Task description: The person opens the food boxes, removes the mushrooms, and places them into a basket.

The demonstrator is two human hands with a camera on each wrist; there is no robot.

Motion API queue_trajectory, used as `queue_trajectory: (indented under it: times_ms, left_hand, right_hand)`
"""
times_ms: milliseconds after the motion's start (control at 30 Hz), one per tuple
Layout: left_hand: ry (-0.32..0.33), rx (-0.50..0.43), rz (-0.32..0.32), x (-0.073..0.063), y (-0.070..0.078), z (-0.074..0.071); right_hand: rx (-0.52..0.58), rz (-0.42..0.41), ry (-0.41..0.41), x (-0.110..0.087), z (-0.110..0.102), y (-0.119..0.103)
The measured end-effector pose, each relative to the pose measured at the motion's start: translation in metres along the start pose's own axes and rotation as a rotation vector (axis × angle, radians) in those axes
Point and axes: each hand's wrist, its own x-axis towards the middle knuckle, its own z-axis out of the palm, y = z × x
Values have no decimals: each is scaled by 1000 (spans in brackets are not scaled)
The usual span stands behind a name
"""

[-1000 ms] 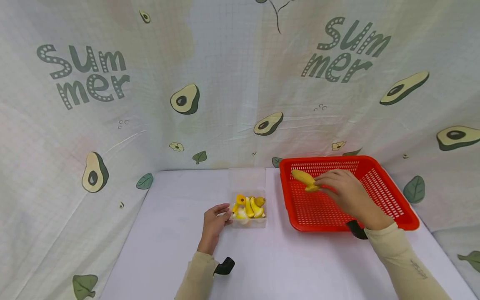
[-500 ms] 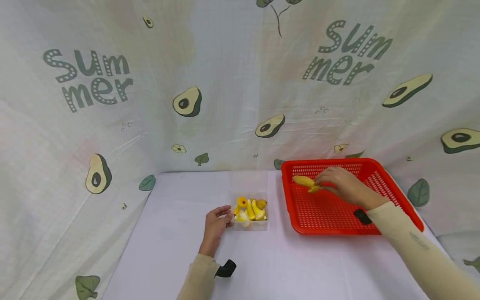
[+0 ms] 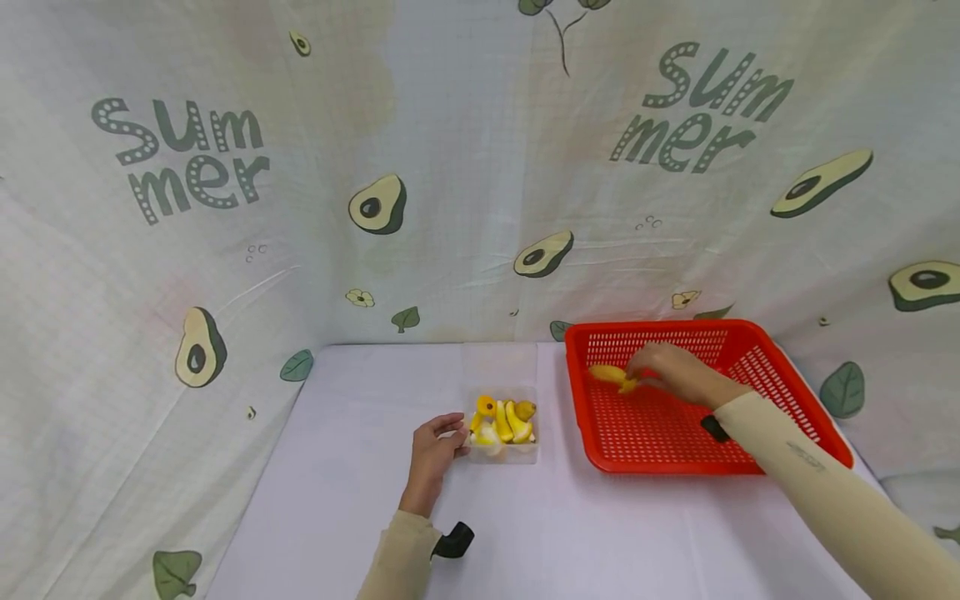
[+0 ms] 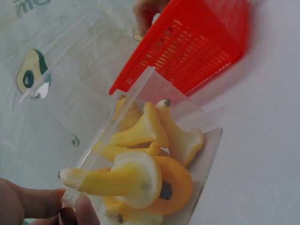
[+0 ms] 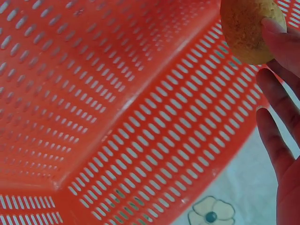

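My left hand (image 3: pixel 433 454) is at the left side of a clear plastic box (image 3: pixel 517 455). In the left wrist view its thumb and fingers pinch the box's rim. Several yellow mushroom-shaped pieces (image 4: pixel 136 178) with pale flared ends lie heaped in the box, one stem poking out beside the fingers (image 4: pixel 40 202). My right hand (image 3: pixel 678 372) reaches into a red basket (image 3: pixel 660 469) and pinches a long yellow mushroom-shaped piece (image 3: pixel 609 374) low over the basket's left side. Only its rounded, rough tan-yellow end shows in the right wrist view.
The box's clear lid (image 3: pixel 498 364) lies folded back behind it. The basket, with slotted walls, stands to the right of the box on a pale tabletop (image 3: pixel 375 392). Behind the table hangs a cloth (image 3: pixel 450 167) printed with avocados.
My right hand has lowered the yellow mushroom-shaped piece deeper into the red basket. My left hand stays at the box. The head view has shifted slightly.
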Motion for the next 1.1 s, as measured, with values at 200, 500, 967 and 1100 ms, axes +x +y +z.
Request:
queue_trajectory:
  times_ms: [200,500,967,1100]
  left_hand:
    - [2,3,3,0,0,0]
    - [1,2,2,-1,-4,1]
    - [9,-1,11,1,-3,0]
    - [4,-5,17,0,-2,0]
  right_hand:
    - [-12,-24,-17,2,13,6]
    - [-64,-34,-31,-2,18,4]
    - [-76,-219,180,11,-20,-69]
    - [-85,-254,206,19,-20,-91]
